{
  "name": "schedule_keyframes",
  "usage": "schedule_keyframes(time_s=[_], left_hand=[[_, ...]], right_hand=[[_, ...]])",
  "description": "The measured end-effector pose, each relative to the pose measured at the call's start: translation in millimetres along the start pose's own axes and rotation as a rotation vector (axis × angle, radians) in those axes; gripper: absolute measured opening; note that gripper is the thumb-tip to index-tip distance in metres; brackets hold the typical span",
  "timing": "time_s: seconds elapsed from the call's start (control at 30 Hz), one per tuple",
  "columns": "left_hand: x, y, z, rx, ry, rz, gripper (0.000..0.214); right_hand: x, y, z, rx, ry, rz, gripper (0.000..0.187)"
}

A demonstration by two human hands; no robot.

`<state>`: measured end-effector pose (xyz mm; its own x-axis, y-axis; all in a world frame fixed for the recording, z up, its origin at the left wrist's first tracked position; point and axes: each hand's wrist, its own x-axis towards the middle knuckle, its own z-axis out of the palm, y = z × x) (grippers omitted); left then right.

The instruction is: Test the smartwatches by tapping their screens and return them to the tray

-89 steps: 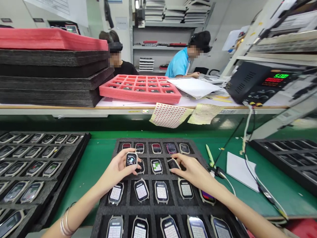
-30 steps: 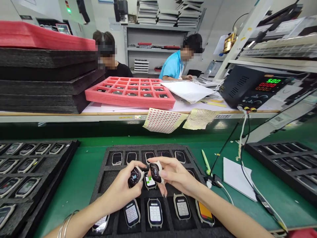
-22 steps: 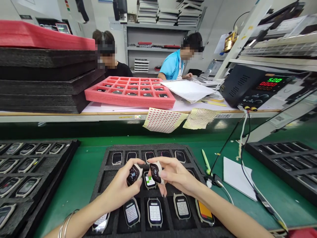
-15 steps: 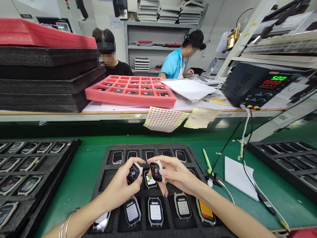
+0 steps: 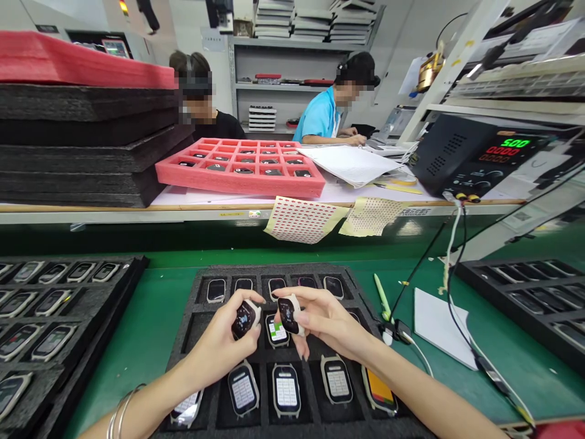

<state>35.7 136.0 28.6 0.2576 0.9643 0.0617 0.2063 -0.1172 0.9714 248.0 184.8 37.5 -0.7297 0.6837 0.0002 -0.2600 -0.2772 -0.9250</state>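
My left hand [image 5: 218,350] pinches a small smartwatch body [image 5: 242,318] with a lit dark screen, held above a black foam tray [image 5: 192,323]. My right hand [image 5: 326,323] grips a second smartwatch body [image 5: 287,315] right beside it, screen facing me. The two watches sit close together, a little apart. Below the hands the tray's cells hold several watch bodies with lit screens, such as one with a white grid display [image 5: 286,390].
Another black tray of watches [image 5: 55,305] lies at left, a third black tray [image 5: 530,292] at right. A green pen [image 5: 381,292], cables [image 5: 452,256] and white paper [image 5: 441,326] lie on the green mat. Beyond are a pink tray [image 5: 237,167], a power supply [image 5: 475,161] and two seated people.
Three seconds ago my right hand was reaching into a tray cell; now it holds a watch lifted beside the left one. Over the last second both hands have barely moved.
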Motion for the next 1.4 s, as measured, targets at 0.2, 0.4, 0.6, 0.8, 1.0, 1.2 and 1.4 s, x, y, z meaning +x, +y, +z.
schedule_keyframes(time_s=[0.2, 0.4, 0.6, 0.8, 1.0, 1.2, 1.4], left_hand=[[-1, 3, -0.7, -0.018, 0.036, 0.002, 0.029], [-2, 7, -0.9, -0.009, 0.021, -0.015, 0.028], [-2, 6, 0.3, -0.075, 0.022, -0.055, 0.029], [5, -6, 1.1, -0.386, 0.006, -0.056, 0.042], [6, -8, -0.4, -0.625, -0.027, -0.118, 0.034], [6, -5, -0.4, -0.599, -0.042, -0.125, 0.034], [4, -3, -0.1, -0.548, -0.029, -0.121, 0.032]], right_hand=[[-2, 0, 1, -0.013, -0.028, -0.019, 0.039], [-2, -1, 1, -0.049, -0.014, -0.021, 0.043], [-1, -1, 0, -0.06, -0.002, 0.004, 0.044], [0, -3, 1, -0.006, 0.003, 0.071, 0.049], [0, 1, -1, -0.052, 0.103, 0.07, 0.045], [-1, 5, -2, -0.172, 0.171, 0.009, 0.052], [-1, 6, -4, -0.164, 0.165, -0.002, 0.052]])
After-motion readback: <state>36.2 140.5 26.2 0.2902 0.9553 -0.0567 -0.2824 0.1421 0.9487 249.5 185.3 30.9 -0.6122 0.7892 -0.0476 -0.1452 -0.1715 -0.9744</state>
